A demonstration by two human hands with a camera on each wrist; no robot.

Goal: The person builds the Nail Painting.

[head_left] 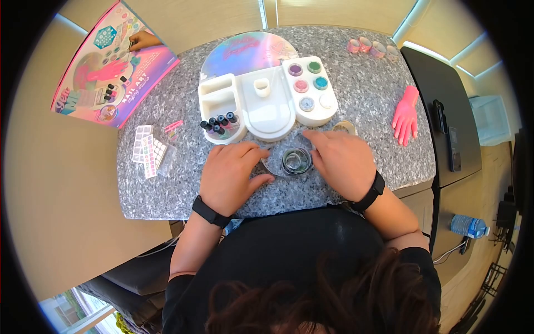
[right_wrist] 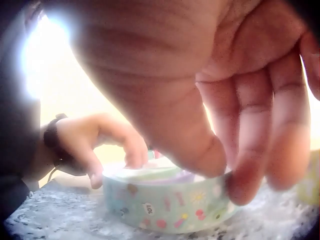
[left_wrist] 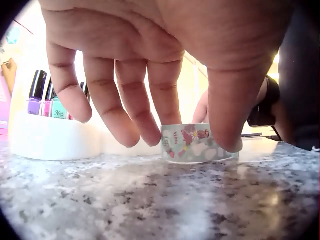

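Note:
Nested rolls of patterned tape stand on the counter between both hands; the outer one is a pale green printed band. To their left, the left hand hangs with relaxed, spread fingers and a lowered thumb, holding nothing visible. On the other side, the right hand has its thumb close beside the rolls and its index finger extended past them. Its thumb and fingertips overlap the band's rim in the right wrist view; whether they touch it is unclear. Clear plastic lies by the left fingers.
Behind the hands stands a white organizer with polish bottles and glitter pots. A pink hand model and small rolls are at right. Sticker sheets and an upright box are at left.

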